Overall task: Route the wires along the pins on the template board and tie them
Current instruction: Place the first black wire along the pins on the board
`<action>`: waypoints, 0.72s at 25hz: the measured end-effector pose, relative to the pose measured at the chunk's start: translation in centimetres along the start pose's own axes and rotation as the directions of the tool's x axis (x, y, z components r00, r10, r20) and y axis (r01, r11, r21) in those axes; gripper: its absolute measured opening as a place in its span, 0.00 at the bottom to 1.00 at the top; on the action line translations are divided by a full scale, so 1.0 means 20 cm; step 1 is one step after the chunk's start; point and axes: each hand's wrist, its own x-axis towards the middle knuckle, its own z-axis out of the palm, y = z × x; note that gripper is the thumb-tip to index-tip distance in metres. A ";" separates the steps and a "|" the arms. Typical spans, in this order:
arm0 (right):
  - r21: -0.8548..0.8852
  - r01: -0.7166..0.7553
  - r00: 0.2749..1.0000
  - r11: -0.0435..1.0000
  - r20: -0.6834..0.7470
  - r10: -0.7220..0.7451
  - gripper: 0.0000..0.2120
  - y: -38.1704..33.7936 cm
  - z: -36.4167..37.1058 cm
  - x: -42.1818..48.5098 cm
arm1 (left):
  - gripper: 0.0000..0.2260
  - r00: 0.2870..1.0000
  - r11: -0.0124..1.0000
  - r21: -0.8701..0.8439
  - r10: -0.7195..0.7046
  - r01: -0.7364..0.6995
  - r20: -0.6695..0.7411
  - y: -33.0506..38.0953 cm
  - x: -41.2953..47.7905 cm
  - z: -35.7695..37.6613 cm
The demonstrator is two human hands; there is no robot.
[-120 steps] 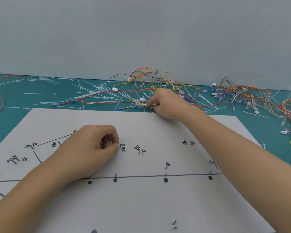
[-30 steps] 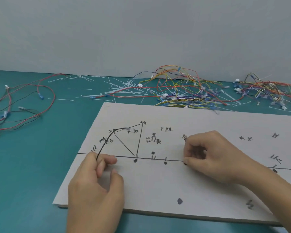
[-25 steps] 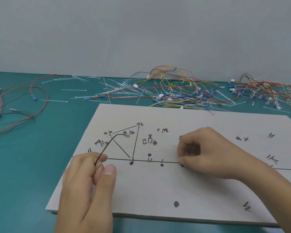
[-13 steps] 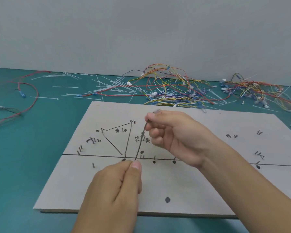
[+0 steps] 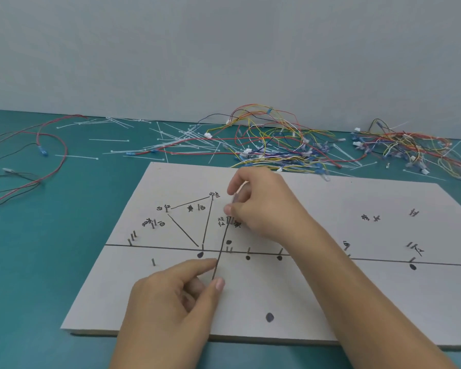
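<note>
- Two hands worked over the template board (image 5: pixel 357 302), which lay on the teal tabletop (image 5: pixel 51 249) toward its near edge.
- We saw the left hand (image 5: pixel 176 296) by the board's front edge, thumb and forefinger pinching the lower end of a black wire (image 5: pixel 221 249).
- We logged the right hand (image 5: pixel 264 206) nearer the board's far edge, fingers curled, thumb and forefinger pinching the wire's upper end.
- That pinch sat just above a pair of pins (image 5: pixel 230 221) beside handwritten marks. We could not tell whether the wire lay between them.
- Wire ran straight between the two pinches and crossed the long drawn line (image 5: pixel 157 246).
- Along the tabletop's far edge we noted a tangle of coloured wires (image 5: pixel 272 145) and scattered white cable ties (image 5: pixel 176 139).
- Red and black leads (image 5: pixel 45 155) lay near the left edge.
</note>
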 end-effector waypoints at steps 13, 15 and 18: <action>-0.012 0.033 0.999 0.999 0.018 -0.033 0.03 0.08 0.02 0.00 | 0.23 0.982 0.998 -0.059 0.025 -0.014 0.187 -0.01 -0.01 -0.01; 0.003 0.026 1.000 1.000 0.012 -0.026 0.03 0.08 0.02 -0.01 | 0.21 0.990 0.994 -0.107 0.020 -0.005 0.138 -0.01 -0.02 0.00; 0.024 0.015 1.000 1.000 -0.016 -0.015 0.04 0.09 0.03 -0.01 | 0.16 1.000 0.981 -0.192 0.001 0.003 0.020 -0.01 -0.05 0.02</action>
